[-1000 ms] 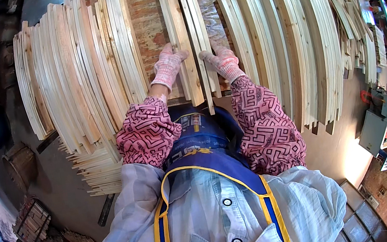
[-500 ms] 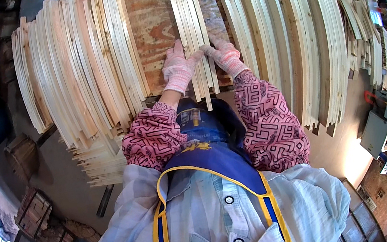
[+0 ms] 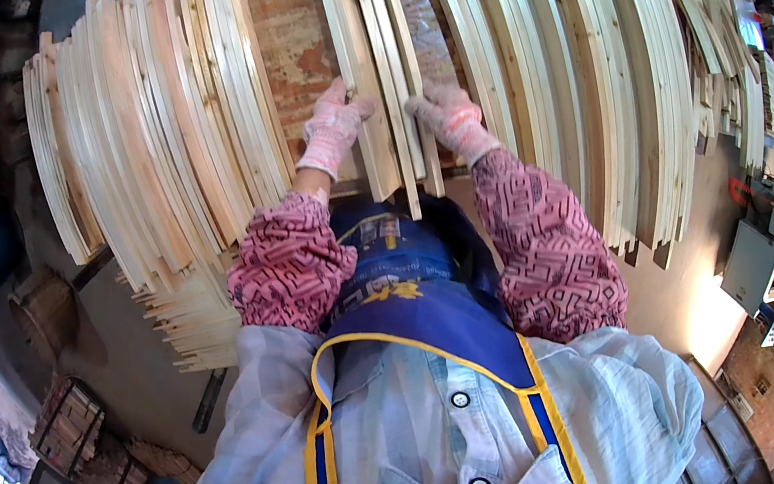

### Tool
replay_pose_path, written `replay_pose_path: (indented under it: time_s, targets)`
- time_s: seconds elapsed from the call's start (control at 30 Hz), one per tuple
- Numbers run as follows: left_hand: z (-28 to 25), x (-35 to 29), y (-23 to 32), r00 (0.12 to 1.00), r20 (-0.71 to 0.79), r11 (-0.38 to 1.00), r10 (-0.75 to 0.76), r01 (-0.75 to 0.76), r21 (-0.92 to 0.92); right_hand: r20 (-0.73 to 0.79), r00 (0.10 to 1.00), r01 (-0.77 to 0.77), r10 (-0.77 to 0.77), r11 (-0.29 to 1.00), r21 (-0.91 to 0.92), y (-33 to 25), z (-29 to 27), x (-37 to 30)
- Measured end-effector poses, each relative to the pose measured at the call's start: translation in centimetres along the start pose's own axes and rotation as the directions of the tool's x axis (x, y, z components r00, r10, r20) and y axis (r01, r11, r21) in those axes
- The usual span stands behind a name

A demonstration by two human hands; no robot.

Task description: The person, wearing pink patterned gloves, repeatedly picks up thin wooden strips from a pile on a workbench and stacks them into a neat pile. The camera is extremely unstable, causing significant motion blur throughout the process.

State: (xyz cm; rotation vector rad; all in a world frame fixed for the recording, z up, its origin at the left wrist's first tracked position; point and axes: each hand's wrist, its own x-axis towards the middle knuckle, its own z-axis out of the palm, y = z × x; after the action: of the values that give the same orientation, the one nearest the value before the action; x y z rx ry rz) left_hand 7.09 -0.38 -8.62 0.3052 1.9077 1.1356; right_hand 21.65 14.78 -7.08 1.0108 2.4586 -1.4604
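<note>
A few long pale wooden strips (image 3: 397, 88) lie lengthwise in front of me at the middle of a plywood surface (image 3: 291, 34). My left hand (image 3: 336, 128), in a pinkish-white knit glove, pinches the left strip (image 3: 376, 147), its thumb over the top edge. That strip shows a broad face and stands a little apart from the others. My right hand (image 3: 451, 117), gloved alike, grips the right strip (image 3: 425, 140) with the thumb on its near side. The fingertips beyond the wood are partly hidden.
Many strips stand side by side in a wide row (image 3: 156, 126) on the left. Thicker spaced strips (image 3: 574, 80) fill the right. Loose strips (image 3: 706, 19) lean at the far right, beyond them a grey machine box (image 3: 751, 267). More strip ends (image 3: 192, 323) jut out below left.
The middle strips have spread apart, with the left one moved leftward and turned to show a broad face. My left hand has shifted left; my right hand has drawn back slightly.
</note>
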Motion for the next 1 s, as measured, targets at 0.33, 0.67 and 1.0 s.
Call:
replay_pose_path:
  time_s: [0.33, 0.67, 1.0]
  targets:
    - [0.4, 0.6, -4.4, 0.996, 0.07, 0.969, 0.052, -0.067, 0.239, -0.112, 0.941, -0.337, 0.319, 0.857, -0.391, -11.0, 0.4, 2.7]
    - [0.5, -5.3, -2.7, 0.969, 0.14, 0.951, -0.206, 0.232, -0.203, -0.271, 0.919, -0.379, 0.288, 0.835, -0.398, -11.7, 0.7, 4.3]
    - [3.9, -3.9, -3.5, 0.971, 0.206, 0.988, 0.123, -0.1, -0.119, -0.328, 0.853, -0.51, 0.405, 0.78, -0.363, -7.1, -8.3, -9.6]
